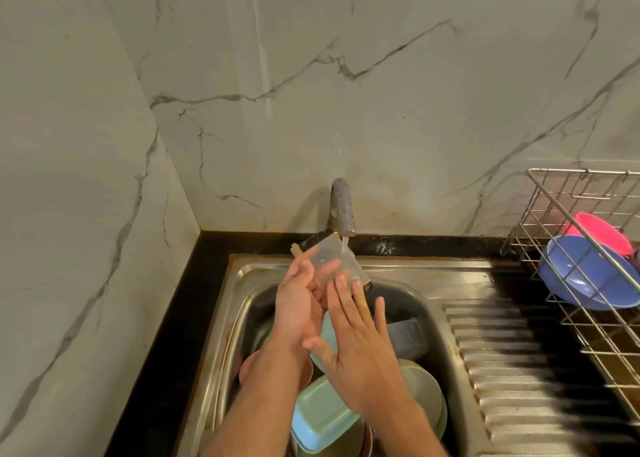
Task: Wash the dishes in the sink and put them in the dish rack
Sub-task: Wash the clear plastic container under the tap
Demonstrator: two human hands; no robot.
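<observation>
Blue-green lidded container (323,418) lies nearest in sink (242,276). Your left hand (298,304) grips clear glass tumbler (332,259) under tap (341,207) stream; right hand (360,349) fingers straight, spread, touching it.

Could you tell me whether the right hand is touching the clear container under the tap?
Touching. The head view shows the right hand's straight fingertips lying on the clear container, which the left hand grips.

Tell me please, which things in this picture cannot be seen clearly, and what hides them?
Head view only:
- Clear container: transparent and blurred, partly behind the left hand and right hand's fingers; shape unclear.
- Dishes in the sink: covered by both forearms; number unclear.
- Dish rack: cut by the right edge.
- Pink bowl: partly behind the blue bowl.
</observation>
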